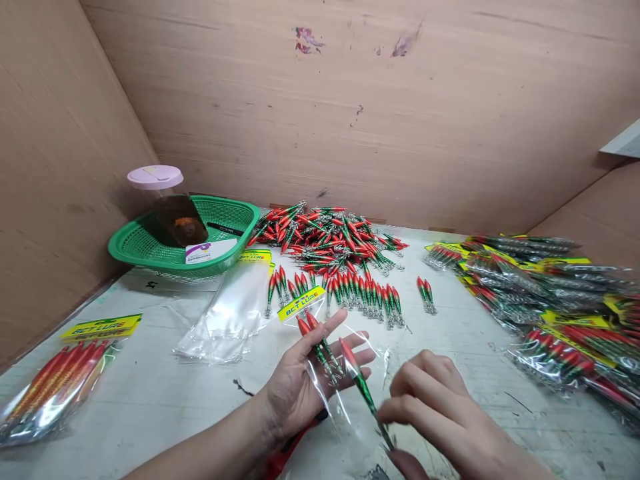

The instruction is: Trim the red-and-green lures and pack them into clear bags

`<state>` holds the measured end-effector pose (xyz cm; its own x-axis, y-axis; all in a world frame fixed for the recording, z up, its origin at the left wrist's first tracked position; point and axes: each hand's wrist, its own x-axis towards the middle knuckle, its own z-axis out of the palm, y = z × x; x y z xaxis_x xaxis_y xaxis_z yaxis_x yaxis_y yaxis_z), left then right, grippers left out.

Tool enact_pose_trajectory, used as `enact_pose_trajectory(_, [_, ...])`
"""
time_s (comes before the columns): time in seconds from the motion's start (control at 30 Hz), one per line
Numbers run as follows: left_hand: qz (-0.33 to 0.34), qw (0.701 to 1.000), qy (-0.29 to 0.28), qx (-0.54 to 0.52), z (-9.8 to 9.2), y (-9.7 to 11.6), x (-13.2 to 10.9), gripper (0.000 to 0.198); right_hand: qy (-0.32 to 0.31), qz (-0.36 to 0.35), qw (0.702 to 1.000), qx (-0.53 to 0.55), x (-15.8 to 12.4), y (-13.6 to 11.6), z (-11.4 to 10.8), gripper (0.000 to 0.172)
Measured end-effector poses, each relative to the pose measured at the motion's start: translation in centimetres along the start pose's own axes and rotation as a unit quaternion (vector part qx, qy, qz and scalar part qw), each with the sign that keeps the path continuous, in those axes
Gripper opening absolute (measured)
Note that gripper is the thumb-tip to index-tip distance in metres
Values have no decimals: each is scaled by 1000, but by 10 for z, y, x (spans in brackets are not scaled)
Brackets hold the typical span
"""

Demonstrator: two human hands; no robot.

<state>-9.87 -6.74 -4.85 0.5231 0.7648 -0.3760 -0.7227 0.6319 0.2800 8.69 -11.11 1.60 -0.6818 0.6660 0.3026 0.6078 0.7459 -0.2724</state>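
Note:
My left hand (305,380) lies palm up near the table's front edge, fingers partly curled around a clear plastic bag (345,400) with a yellow header card (301,303) and two red-and-green fishing lures (320,347) resting on the fingers. My right hand (440,413) pinches the tail of another red-and-green lure (361,383), its red tip pointing toward the left hand's fingers. A row of loose lures (350,290) lies just beyond the hands. Behind it sits a large heap of the same lures (330,237).
Empty clear bags (230,313) lie left of the hands. A filled pack (60,373) sits at the far left, and a pile of filled packs (550,300) on the right. A green basket (150,250) holds a pink-lidded jar (165,200). Wooden walls enclose the table.

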Motion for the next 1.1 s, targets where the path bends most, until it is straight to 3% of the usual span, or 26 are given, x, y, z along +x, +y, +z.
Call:
enact_pose_trajectory(0.1, [-12,1000,10,1,-1,-2,0,59,87,9,992,-93,8,5,16,9])
enact_pose_trajectory(0.23, [-13,1000,5,-3,-1,-4,1,56,159,17,978,-134,12,4,28,11])
enact_pose_trajectory(0.37, [-13,1000,-4,-4,-3,-7,1,47,202,29,968,-145,13,-5,31,15])
enact_pose_trajectory(0.47, [-16,1000,-7,-15,-4,-8,0,42,211,31,973,-89,10,-2,27,10])
enact_pose_trajectory(0.53, [-14,1000,-1,-18,-4,-7,-1,39,223,62,973,-18,3,19,18,7])
enact_pose_trajectory(0.6, [-10,1000,10,-12,-3,-6,-1,37,250,151,956,20,-8,58,7,5])
enact_pose_trajectory(0.63, [-7,1000,18,-9,-3,-5,-1,36,261,221,939,-12,-15,82,2,10])
enact_pose_trajectory(0.7, [-4,999,35,-6,-1,-5,-1,36,221,304,924,-75,-31,133,-5,24])
enact_pose_trajectory(0.8, [6,998,56,2,2,-5,-1,43,165,329,927,-76,-50,191,-3,35])
enact_pose_trajectory(0.9, [14,998,62,23,3,-6,-1,53,112,322,939,-54,-60,213,10,37])
enact_pose_trajectory(1.1, [32,995,83,42,2,-8,1,60,80,305,948,-37,-58,212,25,27])
